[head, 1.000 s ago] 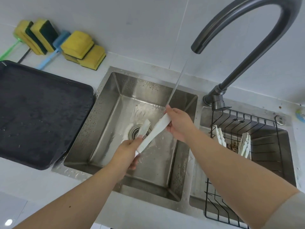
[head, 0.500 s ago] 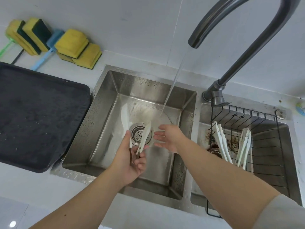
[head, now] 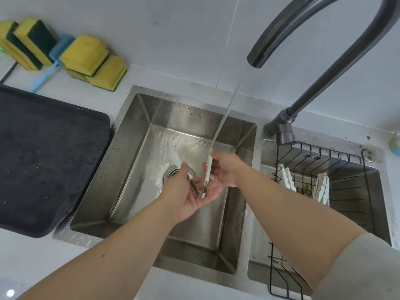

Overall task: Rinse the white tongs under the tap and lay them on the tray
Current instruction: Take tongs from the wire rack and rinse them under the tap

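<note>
Right grip [head: 226, 169] retakes white tongs [head: 208, 169] — under stream [head: 223, 118].

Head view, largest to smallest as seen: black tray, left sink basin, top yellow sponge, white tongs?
Largest first:
sink basin
black tray (cropped at the frame edge, so unsure)
yellow sponge
white tongs, partly hidden

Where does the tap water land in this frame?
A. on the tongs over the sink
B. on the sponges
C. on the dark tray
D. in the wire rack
A: the stream hits the tongs, held by the left hand and right hand over the sink.
</note>
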